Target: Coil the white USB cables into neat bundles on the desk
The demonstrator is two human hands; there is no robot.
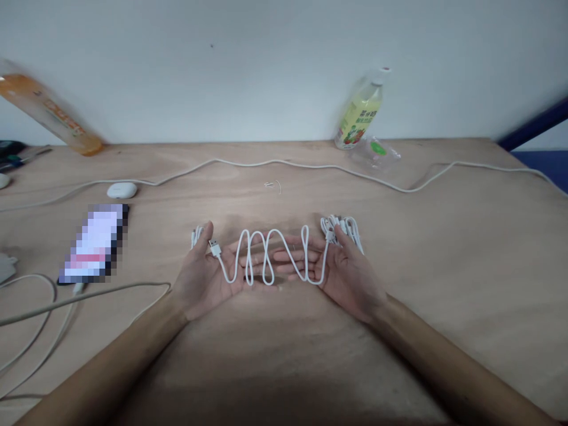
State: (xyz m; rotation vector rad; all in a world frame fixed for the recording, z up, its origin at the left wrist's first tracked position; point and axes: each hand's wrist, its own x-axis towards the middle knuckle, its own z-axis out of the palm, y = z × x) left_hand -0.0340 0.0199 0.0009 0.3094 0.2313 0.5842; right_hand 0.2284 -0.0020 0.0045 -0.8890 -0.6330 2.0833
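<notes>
A white USB cable point(268, 260) runs in loose zigzag loops across both my hands, which face palm up with the fingers stretched toward each other. My left hand point(206, 281) holds one end, the metal USB plug point(215, 247) beside its thumb. The other end, a white plug point(330, 236), sits by the thumb of my right hand point(348, 281). Behind the right thumb lies a bundle of white cables point(352, 228) with several plugs. Some more white cable point(195, 236) shows behind the left thumb, mostly hidden.
A phone point(93, 245) with a cord plugged in lies left, near a white earbud case point(122, 190). A long white cord point(275, 162) crosses the wooden table point(444, 266). Along the wall stand an orange bottle point(53, 115) and a yellow-labelled bottle point(361, 112), beside clear plastic packaging point(377, 152).
</notes>
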